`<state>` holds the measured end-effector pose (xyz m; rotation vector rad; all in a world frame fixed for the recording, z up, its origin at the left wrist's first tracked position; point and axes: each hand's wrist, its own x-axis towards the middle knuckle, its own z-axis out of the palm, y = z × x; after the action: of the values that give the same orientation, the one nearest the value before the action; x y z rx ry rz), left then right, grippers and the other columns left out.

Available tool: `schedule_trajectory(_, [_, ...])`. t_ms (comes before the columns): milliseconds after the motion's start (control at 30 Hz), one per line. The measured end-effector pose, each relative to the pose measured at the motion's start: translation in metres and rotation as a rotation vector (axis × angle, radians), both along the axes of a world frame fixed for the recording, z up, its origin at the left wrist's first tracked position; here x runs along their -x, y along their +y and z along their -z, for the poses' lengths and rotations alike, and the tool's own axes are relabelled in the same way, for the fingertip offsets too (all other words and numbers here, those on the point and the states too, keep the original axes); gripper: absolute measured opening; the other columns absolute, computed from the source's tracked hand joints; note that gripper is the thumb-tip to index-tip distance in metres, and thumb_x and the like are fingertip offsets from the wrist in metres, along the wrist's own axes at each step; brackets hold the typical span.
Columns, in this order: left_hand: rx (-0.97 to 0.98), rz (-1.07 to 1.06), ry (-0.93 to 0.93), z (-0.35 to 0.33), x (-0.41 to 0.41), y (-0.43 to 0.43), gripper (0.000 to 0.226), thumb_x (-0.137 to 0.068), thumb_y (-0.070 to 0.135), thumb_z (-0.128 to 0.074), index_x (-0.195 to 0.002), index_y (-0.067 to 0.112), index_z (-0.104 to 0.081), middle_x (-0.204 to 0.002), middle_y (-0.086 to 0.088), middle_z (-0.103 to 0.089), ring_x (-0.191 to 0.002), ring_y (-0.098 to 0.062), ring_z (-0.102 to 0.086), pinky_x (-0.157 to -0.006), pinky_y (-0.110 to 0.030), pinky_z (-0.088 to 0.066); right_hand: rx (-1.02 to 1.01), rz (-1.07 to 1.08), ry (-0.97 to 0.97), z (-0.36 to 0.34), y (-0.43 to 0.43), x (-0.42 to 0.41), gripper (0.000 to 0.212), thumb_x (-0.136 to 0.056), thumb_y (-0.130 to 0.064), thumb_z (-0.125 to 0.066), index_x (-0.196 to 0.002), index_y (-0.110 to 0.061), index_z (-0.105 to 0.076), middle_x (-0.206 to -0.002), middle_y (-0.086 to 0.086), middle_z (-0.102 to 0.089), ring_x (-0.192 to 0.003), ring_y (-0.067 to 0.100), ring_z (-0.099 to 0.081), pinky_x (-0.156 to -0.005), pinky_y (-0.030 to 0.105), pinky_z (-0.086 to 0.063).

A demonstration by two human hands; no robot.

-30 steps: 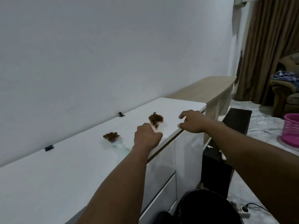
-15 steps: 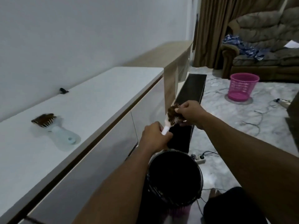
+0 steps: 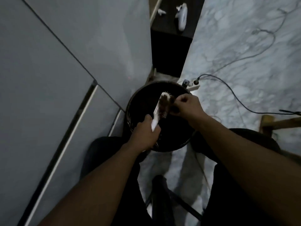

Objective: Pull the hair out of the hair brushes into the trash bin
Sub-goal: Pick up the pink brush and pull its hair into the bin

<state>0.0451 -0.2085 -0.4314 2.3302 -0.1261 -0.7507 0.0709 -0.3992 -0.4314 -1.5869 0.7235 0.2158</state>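
Note:
I look straight down at a round black trash bin [image 3: 141,93] on the floor. My left hand [image 3: 145,135] grips the handle of a white hair brush [image 3: 158,108], which is held tilted over the bin's opening. Brown hair [image 3: 167,103] is tangled in the bristles on the brush's right side. My right hand [image 3: 187,104] is closed, its fingertips pinching at that hair beside the brush head. The second brush is out of view.
White cabinet fronts [image 3: 65,79] rise at the left. A black low unit [image 3: 171,46] stands beyond the bin. A power strip [image 3: 193,86] and cables [image 3: 244,101] lie on the marble floor at right. My dark-clothed legs flank the bin.
The view has swung down from the cabinet top to the bin. Both hands have moved with the brush to right over the bin's opening, and the right hand pinches the hair.

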Motion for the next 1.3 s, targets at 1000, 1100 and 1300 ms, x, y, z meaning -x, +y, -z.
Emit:
schedule_trajectory(1000, [-0.159,0.015,0.117,0.054,-0.033,-0.042,0.025,-0.102,0.036,-0.043,-0.115,0.015,-0.046,-0.096,-0.008,-0.056,-0.087,-0.034,-0.062,-0.078,-0.049,-0.055,0.134,-0.012,-0.083,0.078,0.016,-0.048,0.032,-0.086,-0.038,-0.074,-0.110,-0.018,-0.067,-0.099,-0.006,-0.071,-0.094,0.006,-0.068,-0.085,0.023,-0.055])
schedule_trajectory(1100, [-0.174,0.047,0.106,0.054,-0.031,-0.042,0.027,-0.103,0.036,-0.043,-0.118,0.014,-0.046,-0.095,-0.008,-0.054,-0.087,-0.034,-0.061,-0.079,-0.048,-0.054,0.372,-0.048,-0.113,0.077,0.012,-0.050,0.018,-0.084,-0.034,-0.078,-0.092,-0.018,-0.073,-0.085,-0.007,-0.072,-0.082,0.007,-0.068,-0.082,0.026,-0.055])
schedule_trajectory(1300, [-0.119,-0.030,0.110,0.054,-0.033,-0.042,0.029,-0.102,0.037,-0.043,-0.119,0.015,-0.048,-0.096,-0.007,-0.056,-0.090,-0.035,-0.062,-0.082,-0.050,-0.054,0.273,0.119,0.011,0.084,0.004,-0.058,0.024,-0.086,-0.044,-0.064,-0.075,-0.022,-0.067,-0.079,0.002,-0.074,-0.078,0.019,-0.071,-0.085,0.048,-0.059])
